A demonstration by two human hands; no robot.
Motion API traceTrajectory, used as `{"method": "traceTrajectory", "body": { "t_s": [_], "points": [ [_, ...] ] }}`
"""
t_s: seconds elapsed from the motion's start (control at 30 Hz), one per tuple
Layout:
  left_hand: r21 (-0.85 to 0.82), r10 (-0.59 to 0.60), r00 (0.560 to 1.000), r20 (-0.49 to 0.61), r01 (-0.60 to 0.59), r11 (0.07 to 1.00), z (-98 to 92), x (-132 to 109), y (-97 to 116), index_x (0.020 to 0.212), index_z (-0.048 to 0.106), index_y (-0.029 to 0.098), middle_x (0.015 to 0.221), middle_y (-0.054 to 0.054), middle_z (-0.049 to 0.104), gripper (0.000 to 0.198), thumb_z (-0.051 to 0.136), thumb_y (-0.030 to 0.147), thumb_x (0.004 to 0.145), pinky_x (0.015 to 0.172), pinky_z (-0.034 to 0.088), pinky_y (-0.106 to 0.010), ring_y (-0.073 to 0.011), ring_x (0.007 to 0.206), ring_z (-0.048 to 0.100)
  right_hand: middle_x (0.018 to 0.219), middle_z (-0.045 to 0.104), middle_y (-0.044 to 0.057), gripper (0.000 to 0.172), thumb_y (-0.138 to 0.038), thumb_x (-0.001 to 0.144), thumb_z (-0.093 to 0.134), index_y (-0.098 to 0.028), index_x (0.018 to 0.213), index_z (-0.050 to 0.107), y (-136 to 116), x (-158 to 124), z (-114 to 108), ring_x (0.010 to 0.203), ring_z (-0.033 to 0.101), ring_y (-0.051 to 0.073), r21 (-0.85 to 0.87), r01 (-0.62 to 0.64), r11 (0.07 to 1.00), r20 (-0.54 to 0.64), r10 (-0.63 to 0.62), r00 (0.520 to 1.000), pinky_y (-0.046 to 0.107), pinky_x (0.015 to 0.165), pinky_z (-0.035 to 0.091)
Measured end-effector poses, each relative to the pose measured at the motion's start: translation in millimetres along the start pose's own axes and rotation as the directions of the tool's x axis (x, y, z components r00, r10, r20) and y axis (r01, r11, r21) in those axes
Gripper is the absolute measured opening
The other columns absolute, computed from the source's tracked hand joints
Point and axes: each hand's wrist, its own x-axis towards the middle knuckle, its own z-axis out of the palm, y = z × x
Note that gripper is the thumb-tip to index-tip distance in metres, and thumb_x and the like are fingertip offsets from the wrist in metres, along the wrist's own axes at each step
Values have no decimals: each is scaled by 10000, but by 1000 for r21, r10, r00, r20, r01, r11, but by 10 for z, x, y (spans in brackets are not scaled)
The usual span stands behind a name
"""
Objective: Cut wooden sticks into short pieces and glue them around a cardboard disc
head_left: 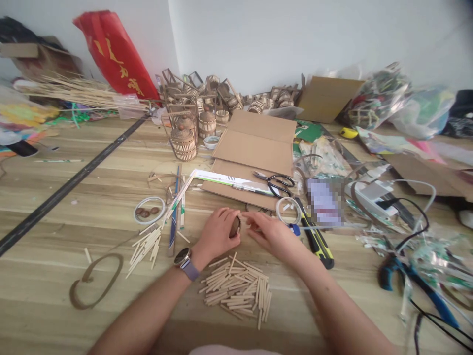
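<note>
My left hand, with a watch on the wrist, is closed around a small round brown piece, mostly hidden by the fingers. Close to its right side, my right hand has its fingers bent together in a pinch; whatever is between them is too small to tell. A loose pile of short wooden sticks lies on the floor below both hands. Longer thin sticks are scattered to the left, beside a white ring with several brown round pieces inside it.
Scissors rest on cardboard ahead, near a utility knife and a second white ring. Small lantern-like stick baskets stand farther back. Pliers, cables and a power strip lie at right. A brown strip curls at left.
</note>
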Motion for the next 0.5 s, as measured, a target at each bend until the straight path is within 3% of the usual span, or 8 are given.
{"method": "traceTrajectory", "body": {
  "t_s": [0.07, 0.17, 0.23, 0.3, 0.37, 0.5],
  "points": [
    [6, 14, 1000, 5, -14, 1000, -29, -7, -27, 1270, 478, 148, 1262, -122, 583, 538, 598, 180, 746, 1067, 389, -458, -291, 1199, 479, 870, 695, 55, 97, -214, 905, 542, -186, 972, 607, 34, -100, -161, 766, 662, 183, 2, -62, 998, -35, 62, 997, 271, 685, 485],
    [8, 46, 999, 29, -46, 999, -70, -15, -91, 1265, 488, 147, 1261, -126, 590, 537, 600, 178, 740, 1065, 396, -470, -302, 1198, 485, 699, 672, 41, 227, -303, 936, 484, -199, 765, 592, 130, -302, -371, 615, 628, 187, -37, -204, 978, -45, 203, 978, 260, 550, 413],
    [5, 69, 997, 46, -70, 998, -89, -21, -137, 1257, 498, 141, 1260, -125, 596, 531, 603, 178, 738, 1068, 398, -463, -300, 1204, 484, 639, 658, 47, 319, -371, 938, 457, -211, 685, 565, 210, -445, -435, 593, 619, 206, -142, -400, 905, 23, 407, 913, 266, 512, 351],
    [-1, 90, 994, 58, -90, 996, -101, -27, -173, 1256, 504, 136, 1262, -123, 598, 533, 607, 174, 734, 1072, 400, -453, -296, 1214, 480, 621, 662, 65, 365, -400, 931, 442, -215, 639, 557, 287, -569, -419, 601, 626, 235, -208, -546, 812, 91, 572, 815, 280, 506, 323],
    [-6, 103, 993, 62, -103, 995, -106, -33, -195, 1254, 507, 131, 1262, -125, 600, 538, 609, 164, 727, 1072, 401, -451, -295, 1220, 477, 646, 687, 82, 311, -376, 896, 496, -210, 650, 588, 348, -656, -339, 620, 644, 253, -204, -584, 785, 133, 614, 778, 288, 519, 341],
    [-15, 113, 992, 54, -112, 994, -105, -39, -208, 1246, 513, 139, 1252, -128, 606, 541, 604, 146, 713, 1065, 409, -463, -296, 1219, 483, 917, 728, 129, 128, -298, 808, 601, -183, 844, 645, 415, -715, -149, 831, 676, 281, -132, -573, 809, 136, 588, 797, 312, 659, 440]
  ]
}}
